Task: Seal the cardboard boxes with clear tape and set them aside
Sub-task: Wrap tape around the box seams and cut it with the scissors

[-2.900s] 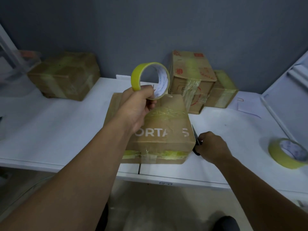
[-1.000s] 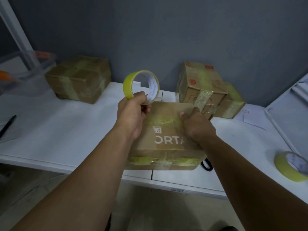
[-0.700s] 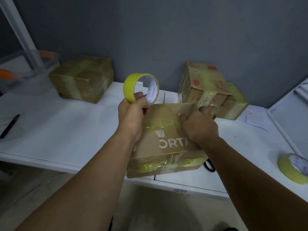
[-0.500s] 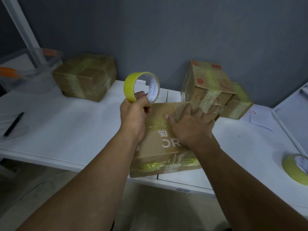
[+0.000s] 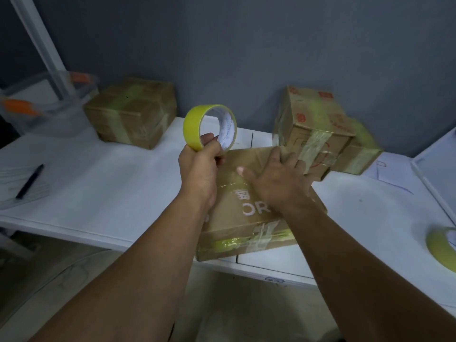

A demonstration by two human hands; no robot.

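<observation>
On the white table (image 5: 103,183), taped boxes (image 5: 133,112) line a grey wall (image 5: 246,45).

You're looking at a dim, bluish scene with soft shadows on the white table (image 5: 98,174), motion blur smearing the stacked boxes (image 5: 318,124) at right, and wide-angle bending near the edges, perhaps worst at the corners.

Four cardboard boxes (image 5: 249,193) on the white table (image 5: 103,183), two tape rolls (image 5: 209,127), one pen (image 5: 29,181), two hands (image 5: 199,166)
</observation>
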